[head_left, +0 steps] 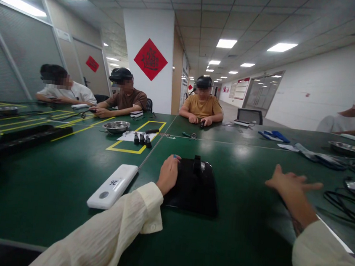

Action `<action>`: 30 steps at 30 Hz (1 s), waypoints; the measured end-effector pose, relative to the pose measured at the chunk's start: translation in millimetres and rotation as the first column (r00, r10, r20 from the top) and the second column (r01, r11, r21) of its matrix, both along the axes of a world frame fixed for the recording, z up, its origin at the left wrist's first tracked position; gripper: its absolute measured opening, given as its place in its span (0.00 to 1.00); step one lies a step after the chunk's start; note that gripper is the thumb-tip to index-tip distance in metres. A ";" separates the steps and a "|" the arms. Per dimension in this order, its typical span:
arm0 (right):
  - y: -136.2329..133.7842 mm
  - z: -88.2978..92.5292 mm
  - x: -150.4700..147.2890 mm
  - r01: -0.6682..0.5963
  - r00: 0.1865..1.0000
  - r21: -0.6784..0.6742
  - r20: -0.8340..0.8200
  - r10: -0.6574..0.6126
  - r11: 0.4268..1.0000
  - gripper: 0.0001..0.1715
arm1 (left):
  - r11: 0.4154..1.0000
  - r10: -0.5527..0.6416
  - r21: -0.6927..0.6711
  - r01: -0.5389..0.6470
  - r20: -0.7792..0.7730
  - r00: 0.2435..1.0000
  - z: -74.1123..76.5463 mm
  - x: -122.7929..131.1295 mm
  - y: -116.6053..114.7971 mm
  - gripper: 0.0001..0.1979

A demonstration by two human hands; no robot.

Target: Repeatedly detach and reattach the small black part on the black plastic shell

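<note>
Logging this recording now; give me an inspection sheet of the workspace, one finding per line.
Surface: green table, marked with yellow tape.
Things in hand: black base with a short upright piece, lying on the table.
Clutter: white device marked 26 left of the base; metal bowl and small black parts farther off; blue item at far right.
Hands: left hand on the base's left edge; right hand open, fingers spread, holding nothing.
Cables: dark loops right of the right hand.
Surroundings: people seated around the table; red diamond sign on a pillar.
</note>
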State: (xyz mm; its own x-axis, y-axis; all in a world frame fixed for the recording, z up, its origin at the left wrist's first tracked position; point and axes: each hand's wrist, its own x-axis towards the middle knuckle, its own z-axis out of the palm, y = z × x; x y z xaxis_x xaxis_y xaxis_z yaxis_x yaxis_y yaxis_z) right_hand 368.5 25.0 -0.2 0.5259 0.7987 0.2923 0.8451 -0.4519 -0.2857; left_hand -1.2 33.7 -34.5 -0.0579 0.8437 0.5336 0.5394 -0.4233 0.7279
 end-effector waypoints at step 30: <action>-8.3 -20.7 -183.2 -0.778 0.619 -0.177 -0.050 0.784 0.603 0.21 | 0.945 0.281 -0.315 -0.085 0.651 0.705 8.2 -24.3 23.5 0.16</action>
